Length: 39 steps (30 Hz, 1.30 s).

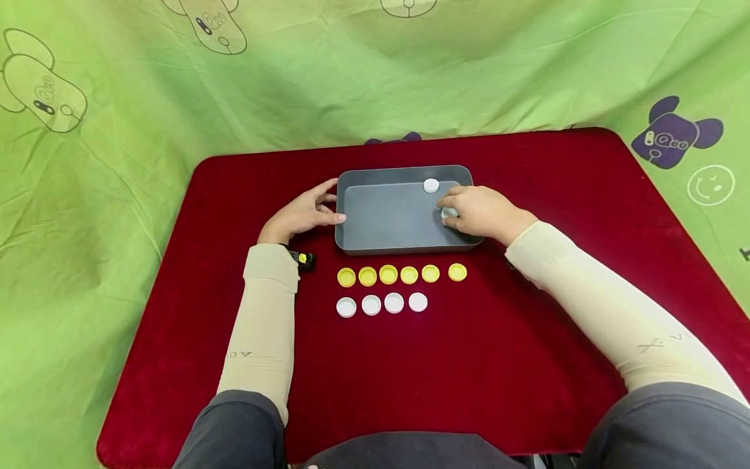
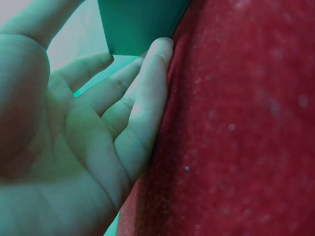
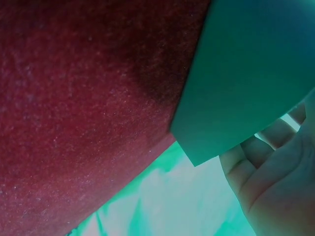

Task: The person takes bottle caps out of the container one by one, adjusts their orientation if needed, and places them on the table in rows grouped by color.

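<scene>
In the head view, a grey rectangular tray (image 1: 387, 215) lies on the red-covered table. My right hand (image 1: 483, 212) reaches over its right wall and pinches a white bottle cap (image 1: 449, 213) between thumb and fingers, low inside. A second white cap (image 1: 431, 185) lies in the tray near the back wall. At the tray's left end, my left hand (image 1: 301, 213) touches the wall, its thumb at the rim and its fingers extended. The left wrist view shows the left hand's fingers (image 2: 147, 93) straight beside the tray wall. The tray hides the right fingertips in the right wrist view.
In front of the tray runs a row of several yellow caps (image 1: 388, 274). Nearer the person is a row of several white caps (image 1: 394, 303). A red cloth (image 1: 498, 365) covers the table, and a green printed curtain (image 1: 410, 78) hangs behind it.
</scene>
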Motion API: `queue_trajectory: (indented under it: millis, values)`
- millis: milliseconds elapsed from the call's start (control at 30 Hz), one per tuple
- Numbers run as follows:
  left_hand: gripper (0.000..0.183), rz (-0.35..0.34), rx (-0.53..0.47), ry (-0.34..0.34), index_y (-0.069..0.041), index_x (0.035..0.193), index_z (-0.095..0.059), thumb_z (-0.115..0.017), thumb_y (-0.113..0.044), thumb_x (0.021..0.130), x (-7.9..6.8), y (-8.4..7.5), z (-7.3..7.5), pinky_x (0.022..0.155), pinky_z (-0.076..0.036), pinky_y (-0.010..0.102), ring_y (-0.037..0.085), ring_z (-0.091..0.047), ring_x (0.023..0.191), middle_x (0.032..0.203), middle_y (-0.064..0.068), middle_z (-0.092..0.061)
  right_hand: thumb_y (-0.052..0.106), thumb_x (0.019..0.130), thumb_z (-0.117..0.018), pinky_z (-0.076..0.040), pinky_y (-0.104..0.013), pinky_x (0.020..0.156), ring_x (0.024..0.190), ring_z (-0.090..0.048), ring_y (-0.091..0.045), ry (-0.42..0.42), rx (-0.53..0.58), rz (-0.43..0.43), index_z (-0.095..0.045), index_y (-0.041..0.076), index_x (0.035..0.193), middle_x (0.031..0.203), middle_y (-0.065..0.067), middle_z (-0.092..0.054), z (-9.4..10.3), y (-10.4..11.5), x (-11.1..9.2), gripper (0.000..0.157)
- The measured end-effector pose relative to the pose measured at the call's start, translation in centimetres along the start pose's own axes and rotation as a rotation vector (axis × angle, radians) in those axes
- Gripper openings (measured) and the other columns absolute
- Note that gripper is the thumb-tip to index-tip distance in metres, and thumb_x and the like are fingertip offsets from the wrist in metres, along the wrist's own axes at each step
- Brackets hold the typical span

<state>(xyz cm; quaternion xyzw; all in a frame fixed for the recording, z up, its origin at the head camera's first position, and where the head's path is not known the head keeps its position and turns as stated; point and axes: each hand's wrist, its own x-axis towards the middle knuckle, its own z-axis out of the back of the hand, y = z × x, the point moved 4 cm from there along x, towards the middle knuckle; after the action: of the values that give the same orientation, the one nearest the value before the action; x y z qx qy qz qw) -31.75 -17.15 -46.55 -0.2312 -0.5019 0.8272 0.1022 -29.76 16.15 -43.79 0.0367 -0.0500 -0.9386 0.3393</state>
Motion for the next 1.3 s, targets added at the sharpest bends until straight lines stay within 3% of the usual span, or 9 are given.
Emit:
queue_trajectory:
  millis: [133,400,567,833,1300]
  values:
    - [0.095,-0.010,0.007,-0.022,-0.031,0.156,-0.020,-0.080,-0.029,0.082,0.4,0.8,0.0,0.094,-0.044,0.037,0.025,-0.059,0.105,0.143,0.008,-0.043,0.020,0.090,-0.067,-0.047,-0.051,0.089,0.105,-0.060,-0.034,0.017,-0.012,-0.003,-0.068,0.003,0.120,0.115,-0.015,-0.062,-0.3,-0.1,0.1,0.035]
    - [0.093,-0.028,0.020,-0.040,-0.032,0.155,-0.023,-0.080,-0.031,0.082,0.4,1.0,0.0,0.092,-0.045,0.037,0.025,-0.059,0.103,0.141,0.007,-0.045,0.020,0.090,-0.068,-0.048,-0.051,0.088,0.104,-0.060,-0.033,0.026,-0.015,-0.009,-0.068,0.003,0.119,0.114,-0.015,-0.062,-0.5,-0.2,0.3,0.034]
    - [0.095,0.002,0.009,-0.015,-0.028,0.157,-0.019,-0.079,-0.027,0.083,0.1,0.3,0.0,0.093,-0.044,0.037,0.026,-0.058,0.105,0.143,0.009,-0.043,0.019,0.090,-0.067,-0.048,-0.050,0.087,0.104,-0.060,-0.032,0.018,-0.017,-0.001,-0.069,0.004,0.117,0.112,-0.014,-0.063,-0.5,-0.3,0.2,0.031]
    - [0.093,0.009,0.027,0.011,-0.018,0.157,-0.017,-0.077,-0.020,0.085,-1.5,-2.2,-0.3,0.091,-0.045,0.036,0.026,-0.059,0.104,0.144,0.014,-0.042,0.015,0.089,-0.067,-0.049,-0.050,0.085,0.102,-0.061,-0.032,0.012,-0.014,0.016,-0.070,0.004,0.116,0.111,-0.014,-0.063,-0.5,-0.4,0.2,0.029]
    - [0.094,0.002,0.007,0.013,-0.018,0.157,-0.018,-0.077,-0.020,0.085,-1.5,-2.1,-0.3,0.092,-0.045,0.037,0.027,-0.059,0.104,0.144,0.014,-0.042,0.013,0.089,-0.066,-0.049,-0.049,0.084,0.099,-0.061,-0.031,0.005,-0.010,0.027,-0.071,0.005,0.114,0.108,-0.013,-0.064,-0.3,-0.2,0.0,0.027]
